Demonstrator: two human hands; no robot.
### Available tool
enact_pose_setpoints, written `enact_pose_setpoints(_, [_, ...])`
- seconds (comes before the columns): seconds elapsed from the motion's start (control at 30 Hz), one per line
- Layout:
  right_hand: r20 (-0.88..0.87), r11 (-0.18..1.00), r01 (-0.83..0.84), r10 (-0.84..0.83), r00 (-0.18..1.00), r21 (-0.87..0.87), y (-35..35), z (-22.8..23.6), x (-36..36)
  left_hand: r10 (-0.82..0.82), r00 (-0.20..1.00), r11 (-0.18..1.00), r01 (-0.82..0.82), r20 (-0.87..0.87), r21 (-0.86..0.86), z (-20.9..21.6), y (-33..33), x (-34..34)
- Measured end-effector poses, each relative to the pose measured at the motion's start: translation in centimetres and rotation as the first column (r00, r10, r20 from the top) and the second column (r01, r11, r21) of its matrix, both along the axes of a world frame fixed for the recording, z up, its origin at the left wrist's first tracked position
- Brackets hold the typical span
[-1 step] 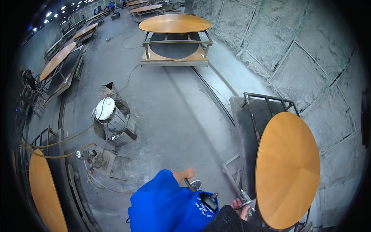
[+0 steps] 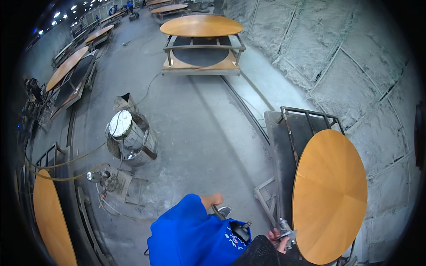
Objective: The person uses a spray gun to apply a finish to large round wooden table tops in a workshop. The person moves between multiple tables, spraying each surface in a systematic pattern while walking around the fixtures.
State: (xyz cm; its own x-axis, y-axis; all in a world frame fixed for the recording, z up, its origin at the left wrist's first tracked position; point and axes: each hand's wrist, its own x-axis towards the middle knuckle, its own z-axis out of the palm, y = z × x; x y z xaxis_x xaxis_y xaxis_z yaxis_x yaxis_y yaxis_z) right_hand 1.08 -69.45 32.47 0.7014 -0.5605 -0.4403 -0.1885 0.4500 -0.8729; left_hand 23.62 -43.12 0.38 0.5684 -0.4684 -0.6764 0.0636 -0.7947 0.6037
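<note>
My right hand (image 2: 278,241), at the end of a dark mesh sleeve, is wrapped round a silver spray gun (image 2: 287,235). The gun sits close to the near left edge of a round wooden tabletop (image 2: 330,197); whether they touch I cannot tell. My left hand (image 2: 215,199), bare below a blue sleeve (image 2: 179,221), is closed in a fist in front of me. A dark hose (image 2: 218,212) runs from under that fist toward my body. Against the blue shirt lies a black object (image 2: 240,231) with a metal fitting, its kind unclear.
The tabletop rests on a metal frame (image 2: 288,128). To the left stand a pump (image 2: 106,177) with hoses and a drum (image 2: 153,144) holding a white-lidded bucket (image 2: 120,124). Another tabletop (image 2: 202,25) is ahead, one (image 2: 51,217) at left. A coated wall (image 2: 337,57) lines the right.
The spray gun and my right hand have shifted very slightly to the right. My left hand stays in place, still closed.
</note>
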Motion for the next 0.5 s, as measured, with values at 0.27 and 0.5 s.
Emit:
enact_pose_setpoints(0.27, [-0.190,0.966,-0.175,0.138,0.972,-0.192,-12.3,-1.9,-0.5,-0.074,0.990,0.993,0.085,-0.121,0.087,-2.2,-5.8,2.8])
enact_pose_setpoints(0.5, [-0.060,0.909,0.228,-0.265,0.962,-0.349,-14.1,-3.4,-2.8,-0.159,0.977,0.977,0.177,-0.145,0.122,-3.0,-6.4,0.6])
